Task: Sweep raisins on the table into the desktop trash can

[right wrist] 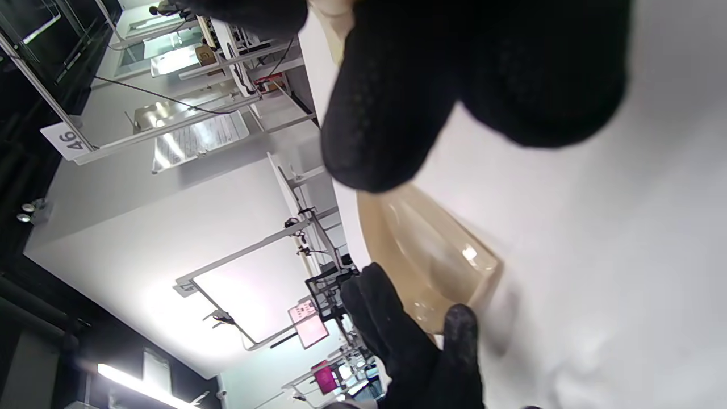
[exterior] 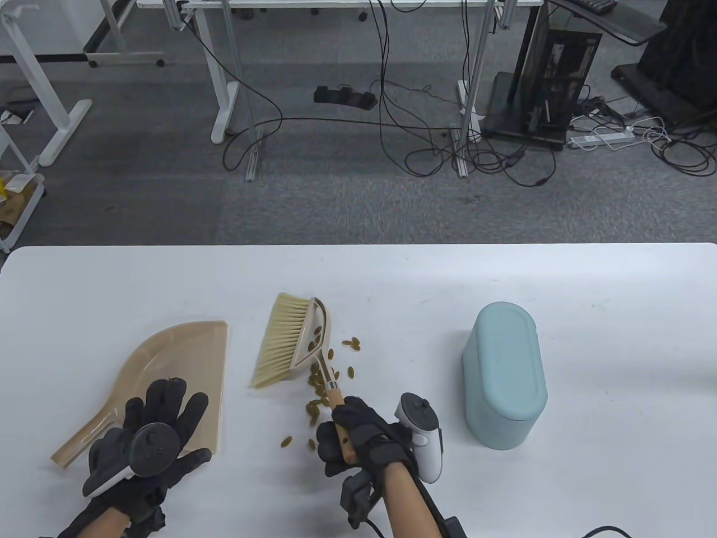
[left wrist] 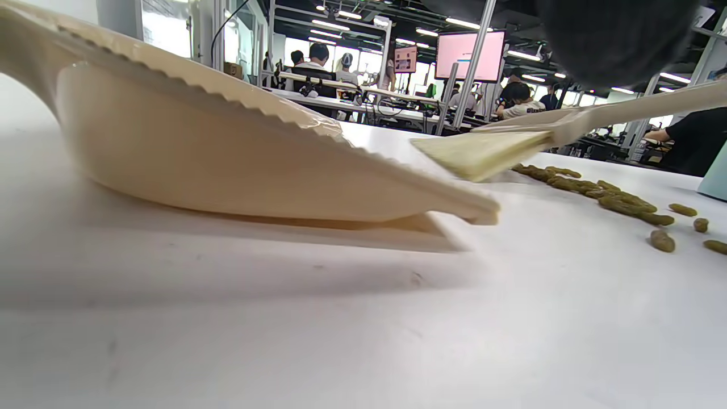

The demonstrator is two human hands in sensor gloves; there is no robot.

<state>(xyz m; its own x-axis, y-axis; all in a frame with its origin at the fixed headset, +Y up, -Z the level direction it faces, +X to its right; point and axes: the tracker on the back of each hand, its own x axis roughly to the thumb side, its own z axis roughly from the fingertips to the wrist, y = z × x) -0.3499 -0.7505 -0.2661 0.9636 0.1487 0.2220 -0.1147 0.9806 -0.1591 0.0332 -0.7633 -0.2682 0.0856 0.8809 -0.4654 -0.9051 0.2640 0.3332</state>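
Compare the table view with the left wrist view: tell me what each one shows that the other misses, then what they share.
Only the table view shows the whole teal trash can, the right hand gripping the brush handle, and the left hand spread over the dustpan's rear. Only the left wrist view shows the dustpan's serrated rim from table height and people at desks behind. Both show the dustpan, the brush bristles and the raisins scattered on the white table.
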